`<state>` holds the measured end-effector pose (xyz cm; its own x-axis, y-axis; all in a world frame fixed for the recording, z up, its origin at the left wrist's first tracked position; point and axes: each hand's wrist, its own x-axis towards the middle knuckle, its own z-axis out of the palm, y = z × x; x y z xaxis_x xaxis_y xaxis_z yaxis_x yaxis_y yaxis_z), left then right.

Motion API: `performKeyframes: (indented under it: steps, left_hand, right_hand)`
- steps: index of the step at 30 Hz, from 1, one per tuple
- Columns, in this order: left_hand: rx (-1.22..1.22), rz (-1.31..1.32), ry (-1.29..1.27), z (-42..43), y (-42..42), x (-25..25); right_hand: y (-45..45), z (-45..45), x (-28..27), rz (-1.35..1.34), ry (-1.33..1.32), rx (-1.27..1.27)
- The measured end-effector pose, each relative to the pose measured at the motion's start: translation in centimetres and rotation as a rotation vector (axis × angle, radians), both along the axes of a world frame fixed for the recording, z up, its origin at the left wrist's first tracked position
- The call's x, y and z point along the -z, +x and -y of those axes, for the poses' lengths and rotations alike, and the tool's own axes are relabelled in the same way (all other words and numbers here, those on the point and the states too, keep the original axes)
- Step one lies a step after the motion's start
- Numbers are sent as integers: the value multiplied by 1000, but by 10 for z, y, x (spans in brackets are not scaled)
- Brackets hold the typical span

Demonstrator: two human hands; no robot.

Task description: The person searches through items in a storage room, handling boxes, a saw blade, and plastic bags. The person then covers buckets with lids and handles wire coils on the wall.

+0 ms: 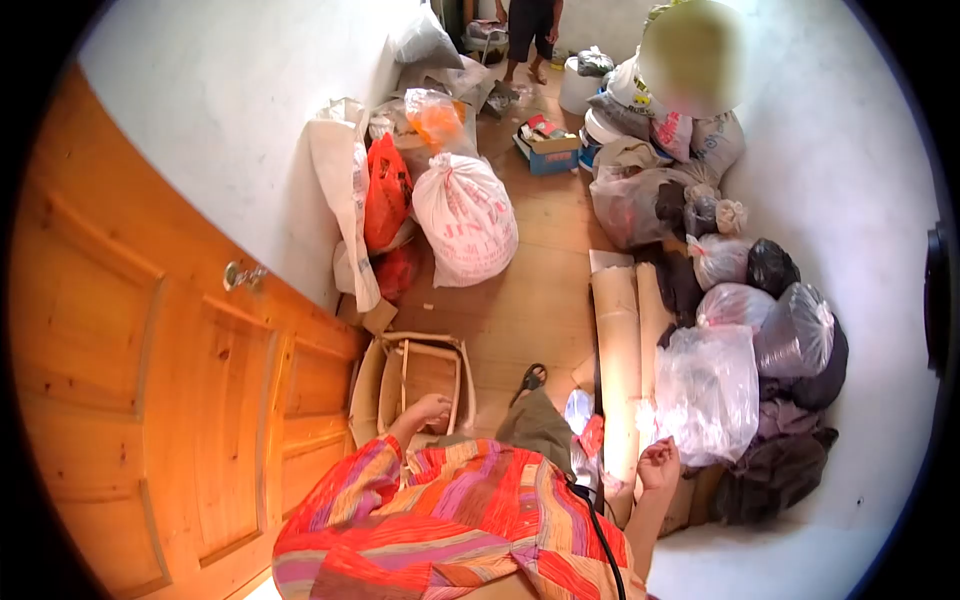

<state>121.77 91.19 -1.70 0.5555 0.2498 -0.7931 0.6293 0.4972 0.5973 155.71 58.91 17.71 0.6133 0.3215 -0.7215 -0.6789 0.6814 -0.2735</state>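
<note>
The left hand (431, 407) is placed over an open cardboard box (367, 388), the right hand (659, 463) beside a clear plastic bag (708, 395).
The box, lower left of centre, is probably light and stiff, best gripped by its rim; the bag, right of centre, soft and slippery, by gathered folds. Both hands are loosely curled; the right seems empty, the left's hold cannot be told. Red items (543, 131) are contained in the blue box (556, 160), upper centre.
</note>
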Motion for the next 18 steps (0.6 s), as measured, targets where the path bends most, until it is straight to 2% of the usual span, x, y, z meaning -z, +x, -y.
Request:
performKeyframes:
  steps: [2,3,4,5,6,7,10,13,15,18]
  left_hand:
    - [-324,0,18,-21,37,1]
    - [-337,-9,20,-32,55,21]
    - [-461,90,25,-45,74,38]
    - [-578,205,42,-69,101,49]
    - [-613,91,-4,-88,133,29]
    - [-655,61,4,-103,159,20]
    - [-616,120,6,-143,227,14]
    - [-673,141,47,-161,266,8]
    - [-684,112,21,-172,271,34]
    - [-711,-22,-58,-207,284,-3]
  right_hand:
    - [55,-58,1,-4,39,-112]
    - [79,-92,-1,-3,16,-147]
    - [101,-117,1,-11,20,-162]
    - [129,-147,-2,-42,136,-218]
    - [158,-177,-10,-71,248,-269]
    - [178,-203,-21,-70,254,-269]
    - [231,-264,-46,92,433,-512]
    - [282,-317,-56,251,385,-632]
    - [309,-356,-62,183,312,-631]
    - [347,-416,-50,46,169,-671]
